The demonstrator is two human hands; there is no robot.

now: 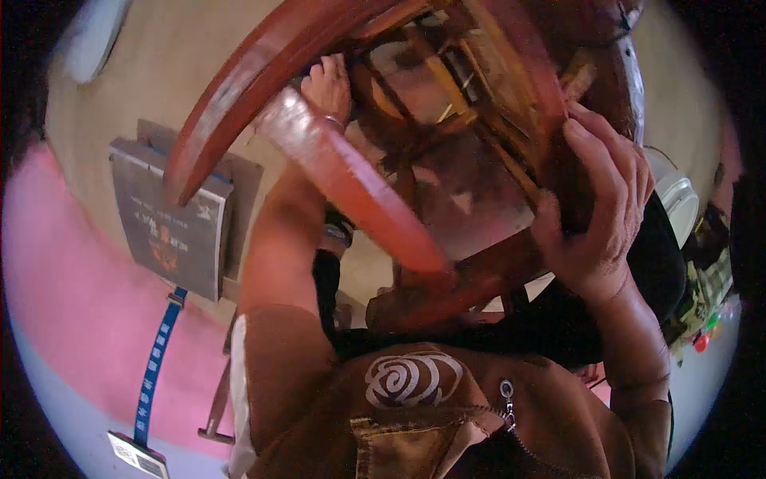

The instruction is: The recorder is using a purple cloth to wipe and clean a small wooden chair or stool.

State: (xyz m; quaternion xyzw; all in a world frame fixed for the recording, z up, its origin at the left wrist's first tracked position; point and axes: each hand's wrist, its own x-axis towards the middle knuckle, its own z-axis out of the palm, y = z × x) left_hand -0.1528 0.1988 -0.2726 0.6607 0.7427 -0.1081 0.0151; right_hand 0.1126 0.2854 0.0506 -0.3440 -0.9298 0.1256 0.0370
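Note:
A large reddish-brown wooden piece of furniture, seemingly a chair frame (359, 185) with curved arms, fills the space before me. My left hand (328, 87) reaches behind its left curved piece, the fingers bent against the wood; their tips are partly hidden. My right hand (598, 197) is spread over the right side of the frame, thumb and fingers apart around a dark wooden part, and appears to grip it. Inside the frame, yellowish-brown wooden bars (446, 78) cross one another, somewhat blurred.
A dark box bearing writing (170, 221) stands at left, near the left curved arm's end. Below it a blue lanyard (157, 365) holds a card. At right are a white round lidded container (676, 197) and a patterned cloth (709, 299).

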